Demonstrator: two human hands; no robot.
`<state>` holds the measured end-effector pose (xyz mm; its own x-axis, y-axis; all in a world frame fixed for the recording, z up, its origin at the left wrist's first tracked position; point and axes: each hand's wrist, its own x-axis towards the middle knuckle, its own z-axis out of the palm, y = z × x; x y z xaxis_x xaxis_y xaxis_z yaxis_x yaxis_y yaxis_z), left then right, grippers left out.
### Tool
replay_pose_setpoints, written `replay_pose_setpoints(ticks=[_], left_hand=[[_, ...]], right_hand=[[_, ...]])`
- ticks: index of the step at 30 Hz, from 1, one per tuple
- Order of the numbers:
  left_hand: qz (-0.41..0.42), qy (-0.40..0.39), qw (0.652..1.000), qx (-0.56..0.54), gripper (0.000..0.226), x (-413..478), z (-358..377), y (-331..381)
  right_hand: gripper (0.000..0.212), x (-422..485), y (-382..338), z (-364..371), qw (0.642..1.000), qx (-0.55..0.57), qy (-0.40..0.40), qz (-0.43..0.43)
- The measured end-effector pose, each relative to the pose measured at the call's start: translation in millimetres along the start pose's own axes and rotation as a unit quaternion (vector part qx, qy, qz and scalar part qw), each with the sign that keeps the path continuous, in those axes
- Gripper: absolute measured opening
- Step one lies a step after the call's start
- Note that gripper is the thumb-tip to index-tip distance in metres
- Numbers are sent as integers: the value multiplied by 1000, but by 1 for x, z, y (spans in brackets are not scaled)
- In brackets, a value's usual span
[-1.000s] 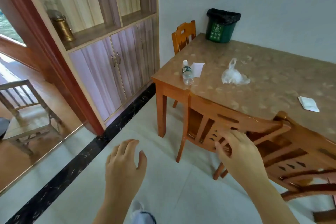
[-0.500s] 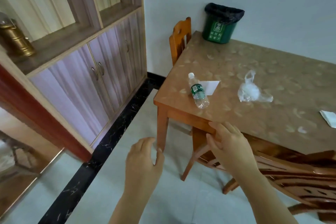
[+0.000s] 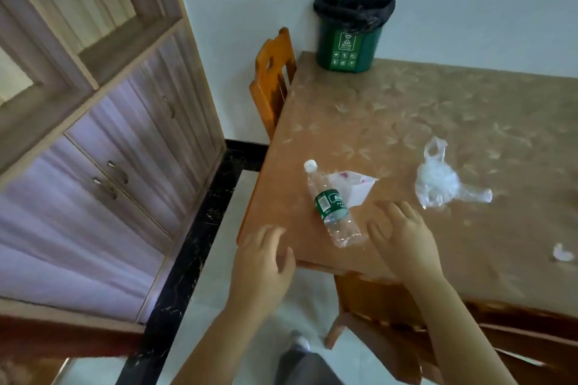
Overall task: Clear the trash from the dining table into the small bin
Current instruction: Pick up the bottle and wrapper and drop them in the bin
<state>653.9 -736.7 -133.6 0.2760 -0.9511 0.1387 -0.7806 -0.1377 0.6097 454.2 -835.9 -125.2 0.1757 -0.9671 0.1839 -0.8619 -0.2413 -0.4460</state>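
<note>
Our right hand (image 3: 403, 241) and left hand (image 3: 262, 262) hover empty, fingers spread, beside the clear plastic bottle with green label (image 3: 332, 203); lying near the table's corner, it could roll off if nudged.

Soft, even daylight fills the room I look down into, with no hard shadows and no glare. The whole view is slightly smeared by motion, worst on the cabinet (image 3: 103, 172) at left. The wide lens bends the table (image 3: 406, 122) edges and cabinet lines.
</note>
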Motion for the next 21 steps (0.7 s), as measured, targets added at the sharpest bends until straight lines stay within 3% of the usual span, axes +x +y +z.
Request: replay_pose_setpoints(ticks=[8,13,21], left_hand=[[8,-49,999,16,40,68,18,-15],[-1,-85,996,4,30,100,27,-30],[26,-143,989,5,31,136,47,-29]], right_hand=[[54,81,11,50,995,8,-25,94],[64,100,16,77,985,42,-47,163],[53,108,13,91,969,118,2,215]])
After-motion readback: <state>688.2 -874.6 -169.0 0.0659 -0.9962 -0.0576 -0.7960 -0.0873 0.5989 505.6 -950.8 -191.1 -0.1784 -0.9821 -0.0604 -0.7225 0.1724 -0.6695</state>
